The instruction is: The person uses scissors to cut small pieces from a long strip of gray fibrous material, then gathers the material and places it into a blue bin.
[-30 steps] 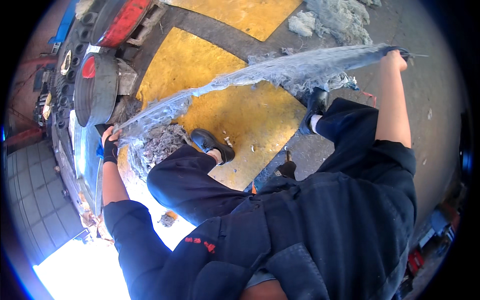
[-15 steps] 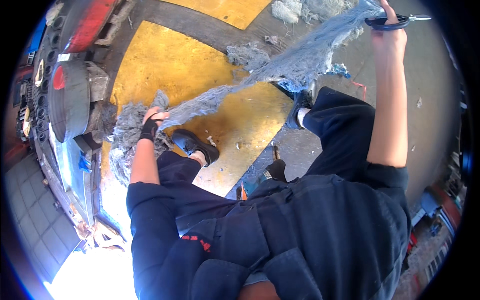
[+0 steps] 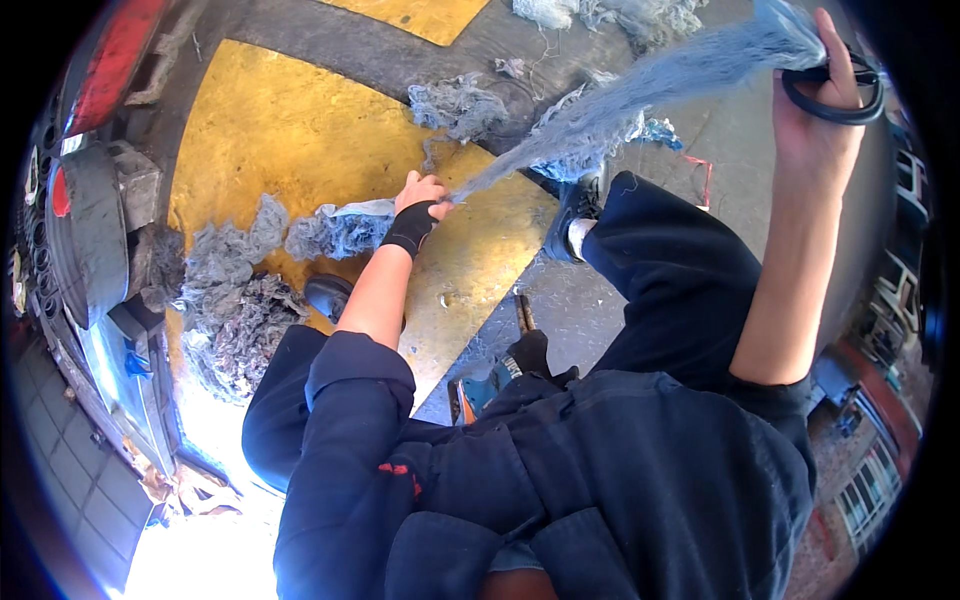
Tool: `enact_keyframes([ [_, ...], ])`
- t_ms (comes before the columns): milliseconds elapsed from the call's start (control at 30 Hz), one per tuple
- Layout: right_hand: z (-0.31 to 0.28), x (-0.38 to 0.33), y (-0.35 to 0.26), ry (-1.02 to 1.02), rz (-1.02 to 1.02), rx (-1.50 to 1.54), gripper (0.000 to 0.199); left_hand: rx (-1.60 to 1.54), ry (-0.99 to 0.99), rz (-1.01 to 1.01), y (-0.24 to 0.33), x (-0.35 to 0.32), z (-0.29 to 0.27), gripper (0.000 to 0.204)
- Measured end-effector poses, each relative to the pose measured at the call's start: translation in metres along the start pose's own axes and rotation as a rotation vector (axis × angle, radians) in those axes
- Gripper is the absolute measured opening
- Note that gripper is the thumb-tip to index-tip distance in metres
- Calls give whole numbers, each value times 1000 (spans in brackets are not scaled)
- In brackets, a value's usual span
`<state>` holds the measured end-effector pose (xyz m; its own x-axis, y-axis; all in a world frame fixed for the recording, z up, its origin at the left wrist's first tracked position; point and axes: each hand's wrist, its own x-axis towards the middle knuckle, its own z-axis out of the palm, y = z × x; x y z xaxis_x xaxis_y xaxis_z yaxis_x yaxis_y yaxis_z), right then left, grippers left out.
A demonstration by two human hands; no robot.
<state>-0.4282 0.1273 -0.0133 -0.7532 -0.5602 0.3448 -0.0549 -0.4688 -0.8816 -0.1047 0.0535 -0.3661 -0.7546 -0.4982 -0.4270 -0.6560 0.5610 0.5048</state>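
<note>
The left hand [image 3: 422,195] pinches one end of a frayed blue-grey fibre strip [image 3: 620,110] stretched up to the right hand [image 3: 815,110], which grips its other end along with black-handled scissors [image 3: 835,90], so the taut strip may tear or slip.
</note>
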Motion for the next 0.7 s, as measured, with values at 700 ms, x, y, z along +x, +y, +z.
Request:
enact_keyframes([
  [700,68,-132,15,-707,979,-355,71,-564,-321,-500,44,-140,-185,37],
])
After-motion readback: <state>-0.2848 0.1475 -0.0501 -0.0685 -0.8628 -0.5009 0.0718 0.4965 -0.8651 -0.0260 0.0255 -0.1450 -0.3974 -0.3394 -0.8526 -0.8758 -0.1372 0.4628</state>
